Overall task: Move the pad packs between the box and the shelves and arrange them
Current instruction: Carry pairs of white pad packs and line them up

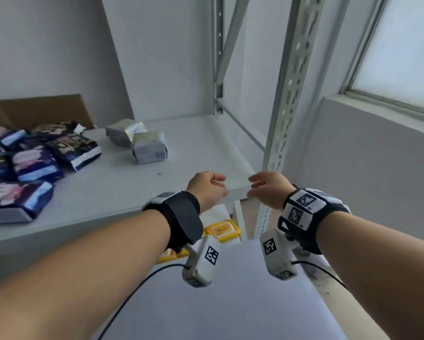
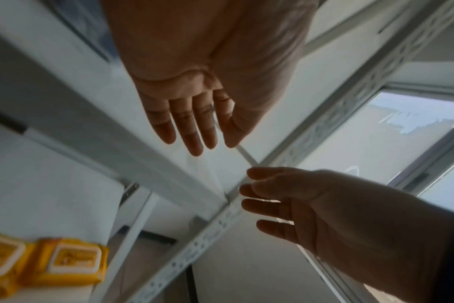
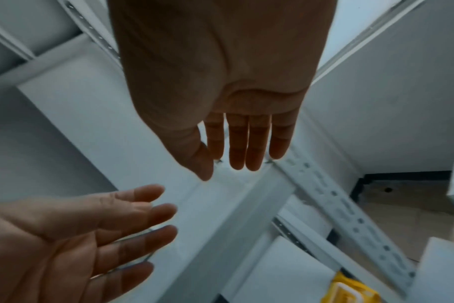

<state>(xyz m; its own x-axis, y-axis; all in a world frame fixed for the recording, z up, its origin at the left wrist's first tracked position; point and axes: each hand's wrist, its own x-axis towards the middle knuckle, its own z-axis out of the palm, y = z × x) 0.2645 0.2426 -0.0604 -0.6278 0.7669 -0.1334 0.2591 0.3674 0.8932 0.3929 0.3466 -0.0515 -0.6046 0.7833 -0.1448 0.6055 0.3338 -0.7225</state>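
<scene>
Both hands empty, fingers relaxed, at the shelf (image 1: 113,187) edge. Silver pad packs (image 1: 142,143) lie beyond and left of the left hand (image 1: 207,190), the nearer one; right hand (image 1: 270,188) farther.

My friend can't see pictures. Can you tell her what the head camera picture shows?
Two empty hands, left hand and right hand, hover open by the white shelf corner. Dark blue pad packs lie at its left, two silvery packs further back.
</scene>
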